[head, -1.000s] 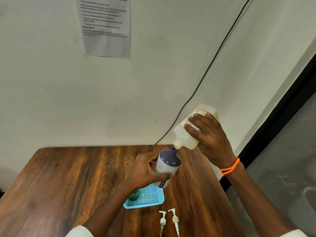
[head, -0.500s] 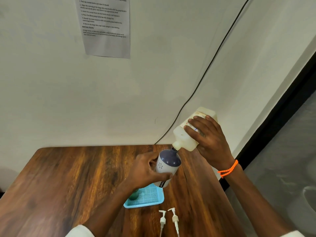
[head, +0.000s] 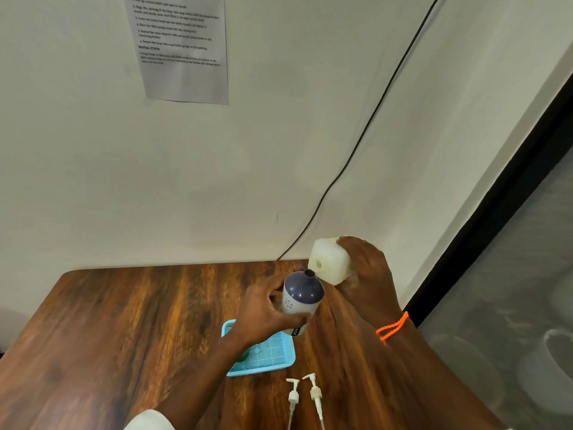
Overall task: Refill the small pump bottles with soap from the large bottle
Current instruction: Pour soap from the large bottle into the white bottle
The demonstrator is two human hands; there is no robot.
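My left hand (head: 263,311) grips a small pump bottle (head: 300,297), white with a dark grey-blue top and an open neck, held above the table. My right hand (head: 369,274) holds the large pale soap bottle (head: 328,262) just right of and behind it, with its open mouth turned toward me and apart from the small bottle's neck. Two white pump heads (head: 305,395) lie loose on the table near me. A green object (head: 245,355), mostly hidden by my left forearm, sits in the blue tray (head: 266,358).
The brown wooden table (head: 124,336) ends at the wall behind and at its right edge close to my right wrist. A black cable (head: 372,113) runs down the wall to the table's back edge. A printed sheet (head: 183,48) hangs on the wall.
My right hand has swung the large bottle down out of its pouring tilt; its mouth has left the small bottle's neck and now faces me. My left hand holds the small bottle as before.
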